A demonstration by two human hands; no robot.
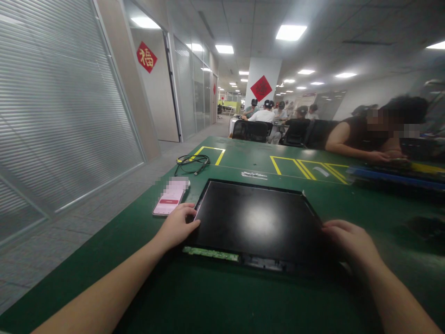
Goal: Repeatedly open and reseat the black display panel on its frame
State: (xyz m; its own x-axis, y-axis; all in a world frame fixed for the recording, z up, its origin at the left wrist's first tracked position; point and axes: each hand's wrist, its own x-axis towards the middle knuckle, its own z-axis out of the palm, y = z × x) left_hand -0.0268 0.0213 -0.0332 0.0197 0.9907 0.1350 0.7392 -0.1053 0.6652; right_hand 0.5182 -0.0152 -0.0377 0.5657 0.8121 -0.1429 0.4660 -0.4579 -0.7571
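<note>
A black display panel (257,218) lies face up on the green table in front of me, reflecting a ceiling light. Along its near edge a green circuit board (211,253) is exposed. My left hand (179,225) grips the panel's left edge, thumb on top and the other fingers at the side. At the right edge my right hand (347,236) has its fingers pressed together on the rim; the undersides of the fingers are hidden. Just beyond my left hand rests a phone (169,202) with a lit pink screen.
A coiled black cable (192,162) lies behind the phone. Yellow tape outlines (288,164) mark the table's far part. On the right, a blue tray (382,178) sits before a blurred co-worker (365,134). More people sit farther back near black chairs (252,131).
</note>
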